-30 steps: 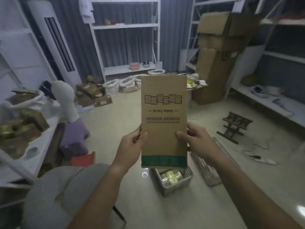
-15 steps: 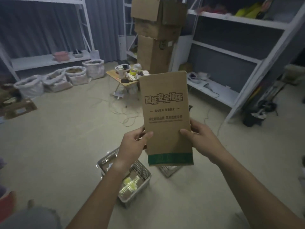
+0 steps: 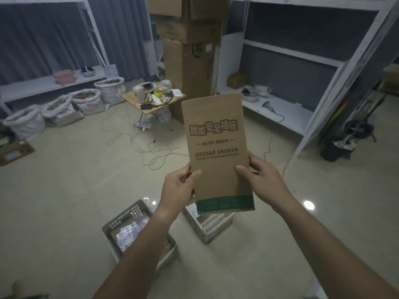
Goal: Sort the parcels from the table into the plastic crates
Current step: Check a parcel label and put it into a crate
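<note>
Holding a brown paper parcel (image 3: 218, 152) upright in front of the chest, the person pinches it w/ both hands: the left hand (image 3: 178, 190) has the thumb on the front face and the other fingers behind the left edge, the right hand (image 3: 261, 178) does the same at the right edge. Both grips sit on the lower half, just above the green band.

The parcel is in the air, over the floor, above two plastic crates: a grey crate (image 3: 121, 225) at the left, w/ shiny wrapped packets inside, and a white crate (image 3: 213, 223) directly under the parcel, partly hidden by it.

Handling, as a judgement: it looks flat, light and fairly stiff, like a cardboard sleeve, since it stands straight w/o bending. The paper surface is prob. not slippery. Holding by the two long edges is good; one hand at the middle of an edge should also be enough for dropping it in a crate. Contents unknown, so better to lower it, not throw.
</note>
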